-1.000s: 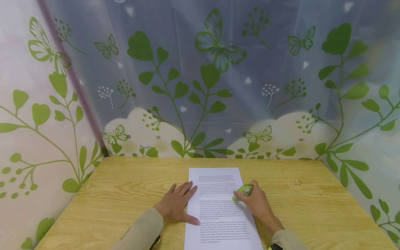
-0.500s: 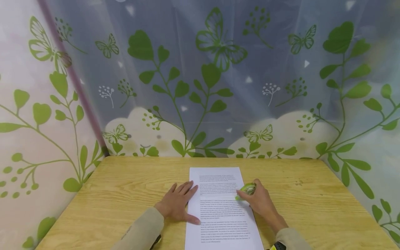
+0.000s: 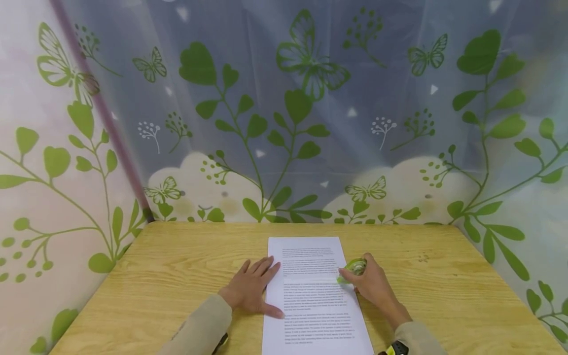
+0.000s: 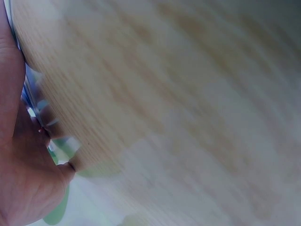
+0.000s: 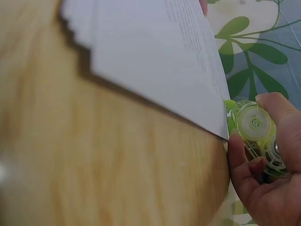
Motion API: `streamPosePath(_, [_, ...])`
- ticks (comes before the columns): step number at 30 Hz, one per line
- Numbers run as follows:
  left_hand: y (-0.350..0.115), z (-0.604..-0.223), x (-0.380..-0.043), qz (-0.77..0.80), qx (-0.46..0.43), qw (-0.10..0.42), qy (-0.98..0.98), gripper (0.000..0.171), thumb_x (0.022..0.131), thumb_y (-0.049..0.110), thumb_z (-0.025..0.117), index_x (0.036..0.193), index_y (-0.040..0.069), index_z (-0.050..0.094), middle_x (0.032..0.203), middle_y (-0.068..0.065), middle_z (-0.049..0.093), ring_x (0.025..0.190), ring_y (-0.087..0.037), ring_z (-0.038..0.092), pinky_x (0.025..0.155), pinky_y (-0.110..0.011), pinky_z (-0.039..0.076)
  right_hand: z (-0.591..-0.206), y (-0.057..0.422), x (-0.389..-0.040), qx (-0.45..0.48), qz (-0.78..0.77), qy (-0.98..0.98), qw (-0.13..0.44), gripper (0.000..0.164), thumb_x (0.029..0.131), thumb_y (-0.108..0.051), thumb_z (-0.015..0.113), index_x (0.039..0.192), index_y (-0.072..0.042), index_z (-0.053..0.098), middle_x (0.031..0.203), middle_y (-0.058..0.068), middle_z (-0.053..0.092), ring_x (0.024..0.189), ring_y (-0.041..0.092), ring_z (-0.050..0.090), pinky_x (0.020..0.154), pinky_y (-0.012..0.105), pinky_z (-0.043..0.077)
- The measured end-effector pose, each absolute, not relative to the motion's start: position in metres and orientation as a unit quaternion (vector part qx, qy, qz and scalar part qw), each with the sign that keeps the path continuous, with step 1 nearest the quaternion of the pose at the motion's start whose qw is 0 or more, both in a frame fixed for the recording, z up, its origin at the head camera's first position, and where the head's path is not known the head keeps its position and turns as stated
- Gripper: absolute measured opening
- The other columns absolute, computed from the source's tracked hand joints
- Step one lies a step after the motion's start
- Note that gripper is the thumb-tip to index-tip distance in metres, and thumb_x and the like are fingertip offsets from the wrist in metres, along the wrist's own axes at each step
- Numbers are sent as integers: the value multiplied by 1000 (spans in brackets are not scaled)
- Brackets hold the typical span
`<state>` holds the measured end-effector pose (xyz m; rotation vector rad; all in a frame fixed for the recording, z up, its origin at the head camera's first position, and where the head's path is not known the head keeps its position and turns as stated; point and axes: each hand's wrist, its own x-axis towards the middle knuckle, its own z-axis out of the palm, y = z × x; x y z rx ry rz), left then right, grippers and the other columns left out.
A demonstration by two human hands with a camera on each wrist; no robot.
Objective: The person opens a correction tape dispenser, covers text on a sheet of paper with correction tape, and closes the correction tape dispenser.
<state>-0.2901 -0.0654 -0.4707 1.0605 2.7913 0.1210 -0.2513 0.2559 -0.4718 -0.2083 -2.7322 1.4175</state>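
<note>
Thumb and fingers of the right hand (image 3: 376, 286) pinch a clear, lime-green plastic tape dispenser (image 3: 357, 266), its tip just inside the right edge of a white, printed paper stack (image 3: 306, 305). The left hand (image 3: 252, 289) lies spread over the stack's left edge, gripping nothing. Beneath is a yellow wood-grain table (image 3: 191, 246). The dispenser looks light, stiff, perhaps slippery; its flat sides seem best to hold.

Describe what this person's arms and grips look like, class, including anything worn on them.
The left sleeve is beige, with a small dark marking; the right sleeve is beige too. A black-and-yellow device shows at the right wrist, and a dark item, mostly hidden, at the left. The left grip and right grip are bare, without gloves.
</note>
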Motion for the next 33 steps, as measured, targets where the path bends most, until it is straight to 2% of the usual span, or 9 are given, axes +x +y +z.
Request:
streamPosePath(7, [-65,-472,-291,40,357,70,931,119,65,89,46,154,14,19,158,-10,15,143,-27,15,111,-56,12,-473,260,-250,-72,471,-878,33,48,84,-28,75,107,-1,41,81,10,60,56,16,60,51,27,48])
streamPosePath(12, [-65,-472,-291,38,358,69,931,119,65,89,46,154,14,19,158,-11,16,143,-28,15,111,-56,13,-475,262,-250,-74,487,-870,31,51,83,-31,75,105,-1,41,83,11,60,58,17,61,53,27,49])
streamPosePath(19, [-65,-473,-292,31,355,73,931,120,65,91,43,154,14,18,158,-10,15,143,-27,14,111,-56,12,-486,273,-246,-104,609,-786,30,63,86,-45,68,120,0,40,103,13,57,83,20,64,73,27,54])
streamPosePath(21, [-65,-473,-290,34,356,71,931,120,65,90,45,154,14,19,158,-11,16,143,-28,15,111,-56,13,-485,273,-243,-112,629,-769,35,63,87,-48,65,120,-1,40,98,12,56,81,20,62,72,28,55])
streamPosePath(26, [-66,-471,-289,35,355,69,932,119,66,89,47,153,13,20,157,-11,16,143,-28,15,111,-56,13,-478,257,-240,-131,644,-751,56,63,84,-55,65,115,-5,43,74,7,51,62,17,55,60,28,52])
streamPosePath(33, [-67,-472,-289,29,358,62,931,118,66,89,46,154,14,19,158,-11,16,143,-28,15,110,-57,13,-466,207,-243,-125,648,-750,50,63,79,-51,73,112,-6,46,71,7,54,57,16,57,58,30,55])
